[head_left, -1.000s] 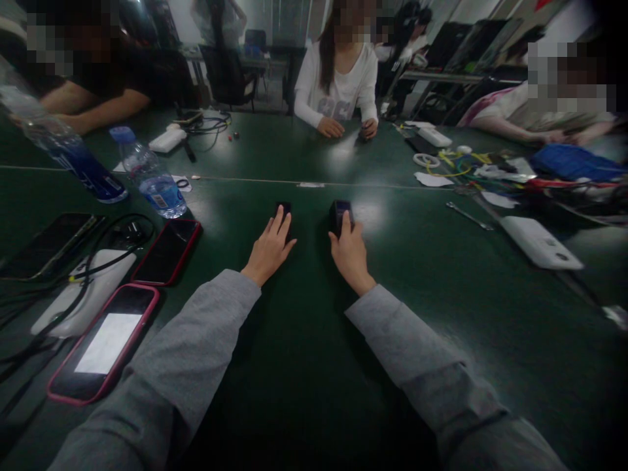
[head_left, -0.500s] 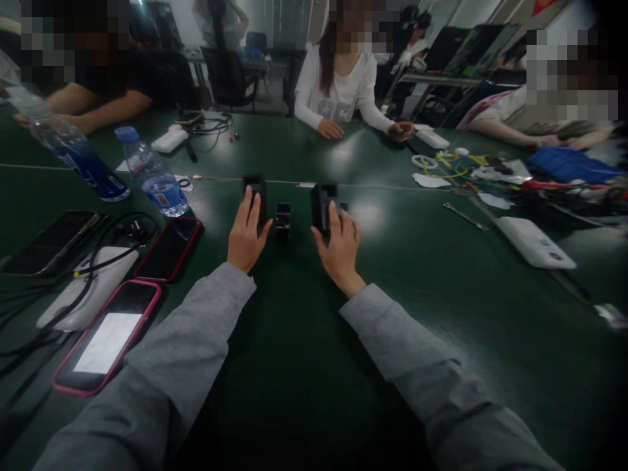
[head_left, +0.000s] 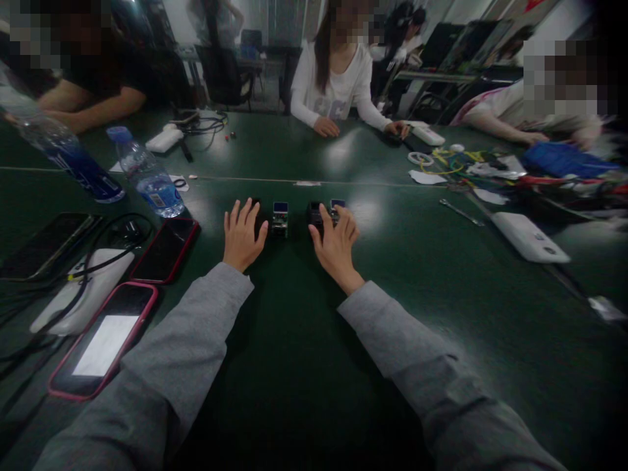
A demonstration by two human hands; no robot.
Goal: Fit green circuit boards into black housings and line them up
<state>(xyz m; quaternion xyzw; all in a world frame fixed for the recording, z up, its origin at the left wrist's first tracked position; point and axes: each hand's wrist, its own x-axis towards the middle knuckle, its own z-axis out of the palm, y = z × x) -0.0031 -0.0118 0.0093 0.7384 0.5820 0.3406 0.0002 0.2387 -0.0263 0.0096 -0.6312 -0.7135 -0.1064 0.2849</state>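
Observation:
My left hand (head_left: 243, 234) lies palm down with its fingers spread, over a dark object mostly hidden beneath it. Just right of that hand stands a small circuit board with a screen (head_left: 280, 219), apart from the fingers. Thumb and fingers apart, my right hand (head_left: 337, 243) is at the near side of a small black case (head_left: 314, 212). Its fingertips partly cover a second small board with a screen (head_left: 337, 205). Whether these fingertips touch the case or that board, I cannot tell.
Phones (head_left: 164, 250), a white power bank (head_left: 83, 294), cables and two bottles (head_left: 152, 180) stand or lie at left. At right are tangled wires (head_left: 461, 160), a small wrench (head_left: 461, 212) and a white device (head_left: 530, 237). Several people sit across the green table (head_left: 294, 366).
The two black cases, raised upright under my fingers before, are now down low on the table. My fingers have loosened and spread. The board between my hands shows more fully.

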